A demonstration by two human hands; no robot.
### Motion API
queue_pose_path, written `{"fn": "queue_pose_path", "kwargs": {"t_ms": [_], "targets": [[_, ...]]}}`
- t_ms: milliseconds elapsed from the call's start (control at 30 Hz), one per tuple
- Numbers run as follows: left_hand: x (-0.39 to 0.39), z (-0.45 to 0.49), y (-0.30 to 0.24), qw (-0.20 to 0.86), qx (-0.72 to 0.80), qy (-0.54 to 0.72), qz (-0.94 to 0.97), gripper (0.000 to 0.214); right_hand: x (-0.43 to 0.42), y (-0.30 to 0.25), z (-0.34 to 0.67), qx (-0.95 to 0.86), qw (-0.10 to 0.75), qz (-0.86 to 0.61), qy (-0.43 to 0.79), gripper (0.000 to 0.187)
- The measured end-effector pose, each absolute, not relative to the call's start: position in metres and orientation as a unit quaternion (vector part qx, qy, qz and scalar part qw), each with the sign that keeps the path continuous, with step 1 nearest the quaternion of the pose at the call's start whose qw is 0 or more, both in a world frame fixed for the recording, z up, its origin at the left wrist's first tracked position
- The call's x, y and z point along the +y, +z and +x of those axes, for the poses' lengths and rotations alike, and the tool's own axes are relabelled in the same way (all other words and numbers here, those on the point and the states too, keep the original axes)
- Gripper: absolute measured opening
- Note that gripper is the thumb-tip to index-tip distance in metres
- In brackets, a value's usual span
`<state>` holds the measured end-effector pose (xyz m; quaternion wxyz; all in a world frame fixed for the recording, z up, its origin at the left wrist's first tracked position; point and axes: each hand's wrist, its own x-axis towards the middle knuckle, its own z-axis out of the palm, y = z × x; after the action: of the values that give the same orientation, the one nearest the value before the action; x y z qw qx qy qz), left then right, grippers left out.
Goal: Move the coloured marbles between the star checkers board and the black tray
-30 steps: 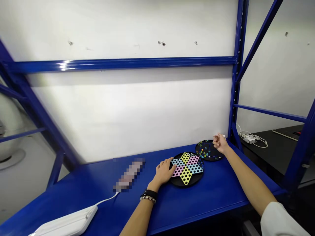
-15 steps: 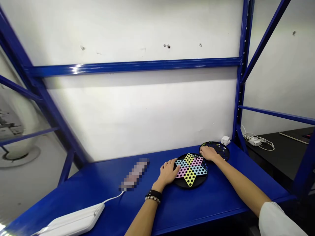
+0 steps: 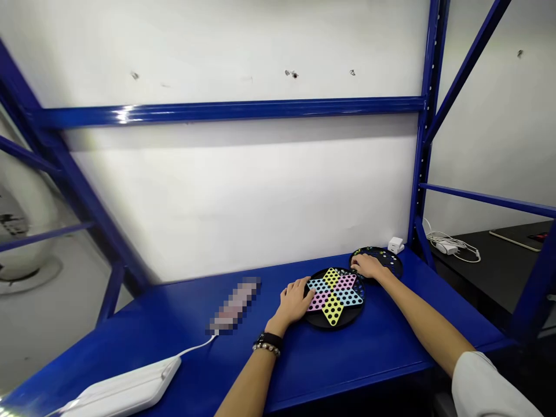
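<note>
A round black board with a star of yellow, pink and light-blue pegholes (image 3: 333, 294) lies on the blue shelf (image 3: 243, 359). My left hand (image 3: 295, 300) rests flat on the board's left rim, fingers spread. Behind it to the right sits a round black tray of coloured marbles (image 3: 384, 259). My right hand (image 3: 367, 266) lies palm down over the tray's left part, fingers curled into the marbles; what they hold is hidden. A dark band and a bead bracelet (image 3: 266, 343) circle my left wrist.
A white flat device with a cable (image 3: 125, 389) lies at the front left. A small white plug block (image 3: 395, 244) sits at the wall by the blue upright post (image 3: 423, 145). To the right, a black table (image 3: 490, 260) holds white cables.
My right hand came down from a raised pinch above the marble tray and now lies on the tray's left side. The left hand has stayed on the board's rim.
</note>
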<state>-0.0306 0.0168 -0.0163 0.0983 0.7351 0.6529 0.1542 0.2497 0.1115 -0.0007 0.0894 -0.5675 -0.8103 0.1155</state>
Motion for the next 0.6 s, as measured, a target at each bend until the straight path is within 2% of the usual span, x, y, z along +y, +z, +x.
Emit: {"fn": "queue_pose_path", "kwargs": {"t_ms": [267, 433, 500, 600], "targets": [[0.018, -0.032, -0.018, 0.092, 0.652, 0.156, 0.736, 0.053, 0.111, -0.005, 0.253, -0.795, 0.140, -0.577, 0.124, 0.020], [0.019, -0.033, -0.020, 0.089, 0.651, 0.157, 0.737, 0.053, 0.093, 0.018, 0.253, -0.817, 0.203, -0.485, 0.236, 0.022], [0.019, -0.033, -0.021, 0.083, 0.652, 0.156, 0.737, 0.053, 0.076, 0.030, 0.250, -0.845, 0.172, -0.406, 0.303, 0.022], [0.019, -0.033, -0.022, 0.082, 0.653, 0.152, 0.738, 0.053, 0.047, 0.041, 0.241, -0.880, 0.057, -0.299, 0.366, 0.019]]}}
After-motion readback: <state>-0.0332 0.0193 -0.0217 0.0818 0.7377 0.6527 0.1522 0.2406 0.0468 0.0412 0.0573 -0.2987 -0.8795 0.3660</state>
